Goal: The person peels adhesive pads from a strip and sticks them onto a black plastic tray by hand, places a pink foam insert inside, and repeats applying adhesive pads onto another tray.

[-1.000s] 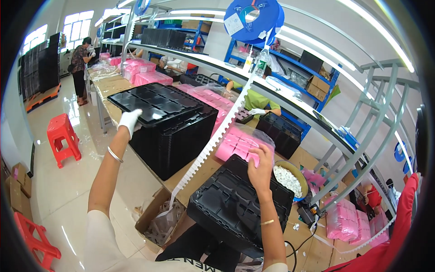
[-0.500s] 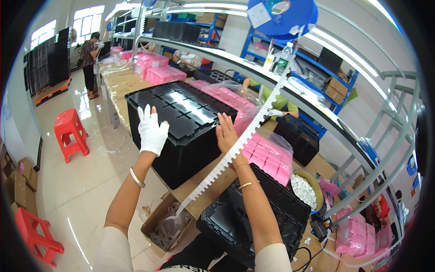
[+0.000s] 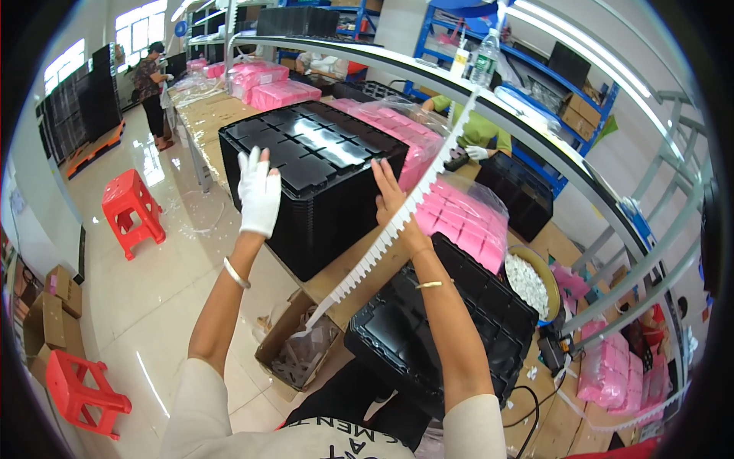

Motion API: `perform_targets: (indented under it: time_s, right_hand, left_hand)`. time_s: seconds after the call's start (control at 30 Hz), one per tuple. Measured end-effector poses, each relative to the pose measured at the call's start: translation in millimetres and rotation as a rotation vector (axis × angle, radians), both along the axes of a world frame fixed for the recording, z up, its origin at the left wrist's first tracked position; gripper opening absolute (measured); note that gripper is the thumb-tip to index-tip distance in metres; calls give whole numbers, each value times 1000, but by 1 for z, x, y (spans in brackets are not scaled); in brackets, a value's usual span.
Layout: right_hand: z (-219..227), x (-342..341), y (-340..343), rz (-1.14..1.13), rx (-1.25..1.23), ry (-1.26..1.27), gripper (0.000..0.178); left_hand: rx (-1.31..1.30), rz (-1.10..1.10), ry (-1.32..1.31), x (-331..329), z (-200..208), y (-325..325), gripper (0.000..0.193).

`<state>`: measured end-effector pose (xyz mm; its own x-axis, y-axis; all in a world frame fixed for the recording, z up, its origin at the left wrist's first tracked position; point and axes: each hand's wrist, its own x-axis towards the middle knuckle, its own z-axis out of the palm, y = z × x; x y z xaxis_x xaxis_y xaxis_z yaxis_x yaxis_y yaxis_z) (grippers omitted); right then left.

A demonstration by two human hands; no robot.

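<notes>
A tall stack of shiny black plastic trays (image 3: pixel 336 200) stands on the bench in front of me. My left hand (image 3: pixel 258 197), in a white glove with some fingertips bare, lies against its near left corner, fingers stretched out. My right hand (image 3: pixel 391 193) is bare and rests at the stack's right end, fingers extended and the thumb partly hidden. A white toothed strip (image 3: pixel 397 218) slants down from the shelf edge, passing in front of my right hand. More black trays (image 3: pixel 405 329) lie beneath my right forearm.
Pink wrapped bundles (image 3: pixel 462 218) sit behind and right of the stack. A round tub of white pieces (image 3: pixel 527 287) is at the right. A carton of scraps (image 3: pixel 300 348) stands below the bench edge. Red stools (image 3: pixel 131 210) are on the left floor. A co-worker's gloved hand (image 3: pixel 478 153) shows across the bench.
The view has shifted, so the bench and stack sit differently in it. Both my hands remain at the stack, fingers still extended. The co-worker across the bench has moved a little.
</notes>
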<state>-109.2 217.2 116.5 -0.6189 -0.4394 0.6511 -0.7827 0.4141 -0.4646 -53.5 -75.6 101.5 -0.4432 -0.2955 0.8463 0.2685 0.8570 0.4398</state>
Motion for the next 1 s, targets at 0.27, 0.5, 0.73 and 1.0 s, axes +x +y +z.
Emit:
perform_targets:
  time_s: [0.27,0.5,0.73,1.0]
  right_hand:
    - [3,147,36,594,-257,-888,44]
    - [-13,252,41,190,-419,-781,31]
    - [-42,361,76,-209,-271,-684,16]
    - [-29,361,87,-390,-42,-88,8]
  left_hand:
    - [315,-599,-362,162,-54,106,48]
    - [297,-669,-852,223,-60,130,16]
    - [1257,-1116,-987,285,-41,181,21]
    - [1260,-1165,-1001,275,-52,211,22]
